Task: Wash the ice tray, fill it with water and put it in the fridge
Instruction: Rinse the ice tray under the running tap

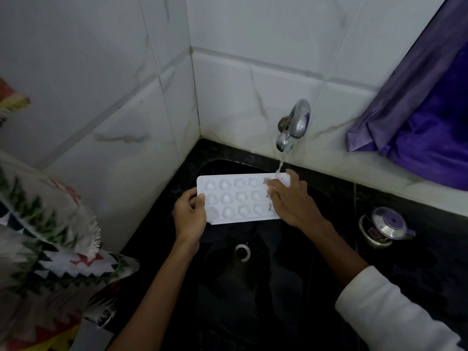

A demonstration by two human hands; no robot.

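Ice tray (235, 201) is being held over the sink (255, 287) between both hands. Left hand (190, 214) is gripping one end; right hand (291, 202) is pressing straight fingers (273, 190) onto the other, under the tap (296, 122).

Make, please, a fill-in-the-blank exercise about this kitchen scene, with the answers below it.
1. The ice tray is held above a black ____.
2. A stream of ____ falls from the tap onto the tray.
3. The left hand grips the tray's end, its ____ on top.
4. The cloth right of the tap is ____.
Missing words: sink, water, thumb, purple.
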